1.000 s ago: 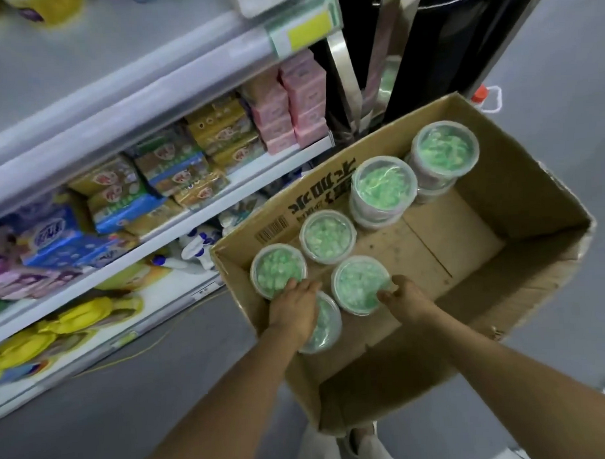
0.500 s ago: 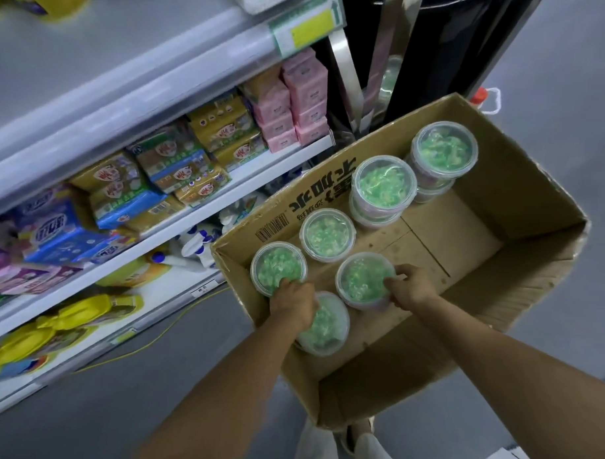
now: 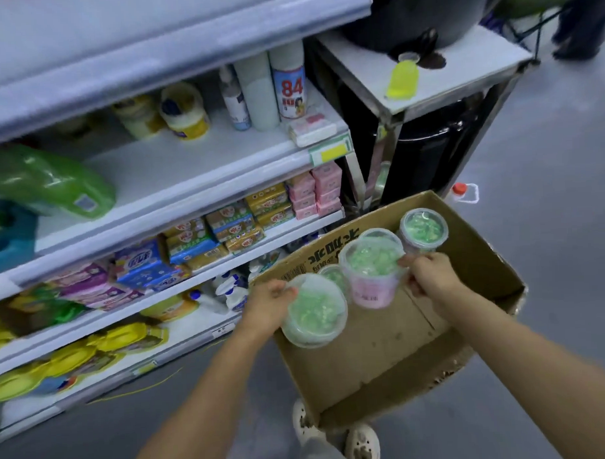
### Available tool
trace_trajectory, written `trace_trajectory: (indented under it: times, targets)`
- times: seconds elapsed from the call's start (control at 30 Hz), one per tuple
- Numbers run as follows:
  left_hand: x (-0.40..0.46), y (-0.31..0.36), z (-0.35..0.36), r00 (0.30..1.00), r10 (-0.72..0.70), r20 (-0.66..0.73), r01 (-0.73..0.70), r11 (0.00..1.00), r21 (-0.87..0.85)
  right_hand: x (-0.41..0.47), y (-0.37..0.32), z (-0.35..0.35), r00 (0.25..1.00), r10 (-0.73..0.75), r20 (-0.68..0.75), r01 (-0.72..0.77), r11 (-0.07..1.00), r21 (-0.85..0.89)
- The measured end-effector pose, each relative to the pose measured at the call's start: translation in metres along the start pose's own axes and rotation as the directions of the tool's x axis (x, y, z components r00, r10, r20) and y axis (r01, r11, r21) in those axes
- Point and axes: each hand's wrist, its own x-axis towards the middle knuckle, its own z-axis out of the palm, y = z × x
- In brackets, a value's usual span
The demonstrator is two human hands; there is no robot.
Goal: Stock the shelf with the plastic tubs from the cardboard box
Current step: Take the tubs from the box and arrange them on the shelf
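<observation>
Two tubs lifted over the cardboard box (image 3: 384,363).

Left: stocked shelf (image 3: 196,164), bare at its near edge. Left hand (image 3: 267,304) clasping near tub (image 3: 314,311) at box's left rim; right hand (image 3: 429,276) pinching pink-sided tub (image 3: 373,271) above open box floor.

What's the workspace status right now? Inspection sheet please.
Surface: cardboard box open, floor largely bare.
Job's things: one tub lifted in left hand; pink-labelled tub lifted in right hand; more tubs remain in the box.
Clutter: soap packs, bottles, a green refill bag on the shelves.
Grippers: both hands gripping tubs.
Cables: thin yellow cord on the floor by the shelf base.
Surroundings: steel stand with a yellow bottle.
</observation>
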Motion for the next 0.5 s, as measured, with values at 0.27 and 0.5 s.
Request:
trace_trajectory:
  times: [0.27,0.5]
  targets:
    - [-0.080,0.068,-0.084,0.963,0.118,-0.242,-0.195,0.926,-0.323,-0.058,-0.103,-0.007,0.961,-0.247,0.125,0.238,0.968,0.083]
    - [-0.124,0.108,-0.166,0.892,0.173,-0.419,-0.357,0.838,-0.414,-0.105,-0.193,0.016,0.878,-0.392,0.273,0.369,0.920,0.133]
